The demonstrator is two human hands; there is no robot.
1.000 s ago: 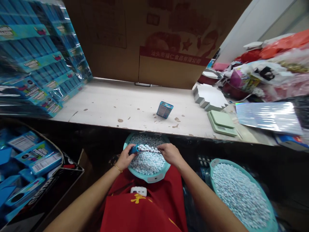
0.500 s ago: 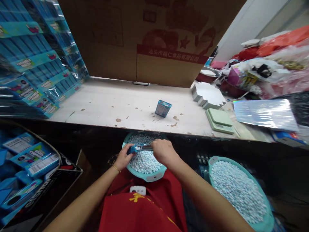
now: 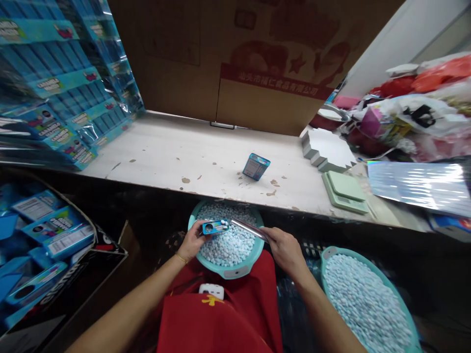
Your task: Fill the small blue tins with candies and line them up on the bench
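My left hand [image 3: 192,241] grips a small blue candy box [image 3: 216,227] by its left end, over a turquoise basin [image 3: 235,270]. The box lies on its side, its printed face and round window showing, with a few pale candies at its right end. My right hand [image 3: 287,249] is closed round the handle of a metal scoop [image 3: 250,229], whose far end points at that end of the box. Small pale-blue candies [image 3: 230,252] fill the basin below both hands. Another blue candy box [image 3: 256,166] stands upright on the white table.
Wrapped stacks of blue boxes [image 3: 69,83] stand at the left, above a carton of loose boxes [image 3: 55,230]. A second candy basin [image 3: 368,299] sits at right. A green scale [image 3: 345,191], white card stack [image 3: 329,149] and large cardboard carton [image 3: 257,105] occupy the table [image 3: 154,162].
My right hand has moved right with the scoop, drawing it back from the box. The box in my left hand has turned, and its printed face now shows. The view has shifted slightly.
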